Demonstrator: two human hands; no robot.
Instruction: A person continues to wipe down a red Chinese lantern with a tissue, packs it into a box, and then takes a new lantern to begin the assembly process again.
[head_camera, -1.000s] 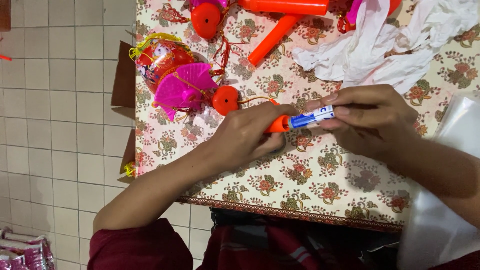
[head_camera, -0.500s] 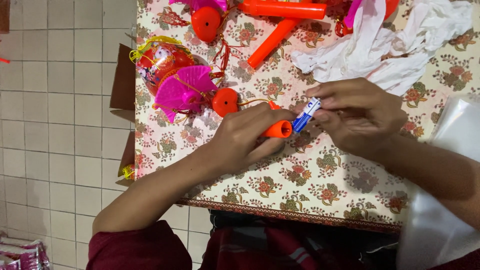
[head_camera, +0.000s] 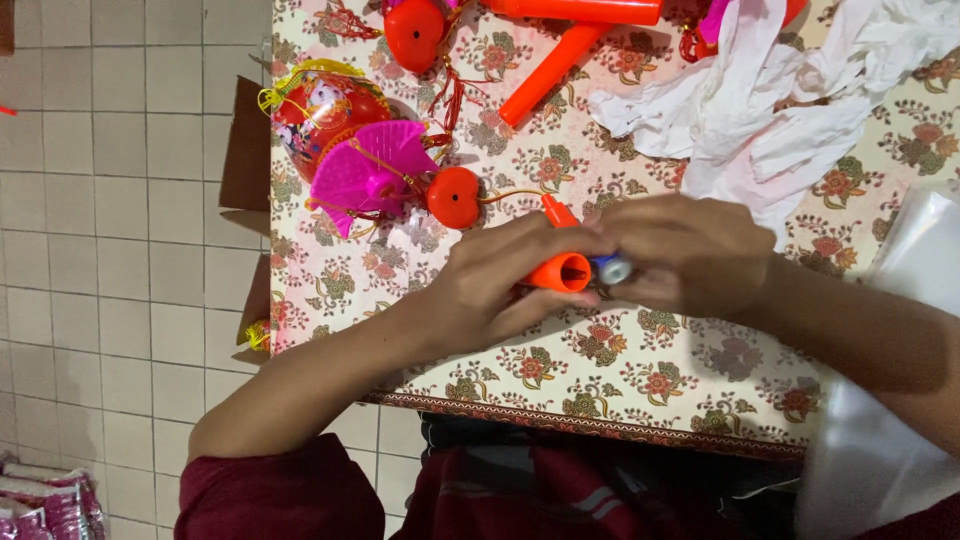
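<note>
Left hand (head_camera: 500, 285): fingers wrapped tight round orange tube (head_camera: 556, 262), open end facing the camera, low over the floral tablecloth (head_camera: 640, 385).
Right hand (head_camera: 690, 255): fingertips pinched on small blue-and-white cylinder (head_camera: 611, 268), its tip just beside the tube's mouth.
Above the hands: red ball ornament (head_camera: 454, 197), pink fan (head_camera: 372, 172), round red-and-gold lantern (head_camera: 322, 104).
Top right: crumpled white wrapping (head_camera: 770, 110).
Bottom left, on tiled floor: pink packets (head_camera: 40, 500).
Right edge: clear plastic bag (head_camera: 925, 235).

Bare tablecloth (head_camera: 640, 390) near edge — passable; lantern toys (head_camera: 350, 140) (left), white cloth (head_camera: 770, 110) block beyond.
</note>
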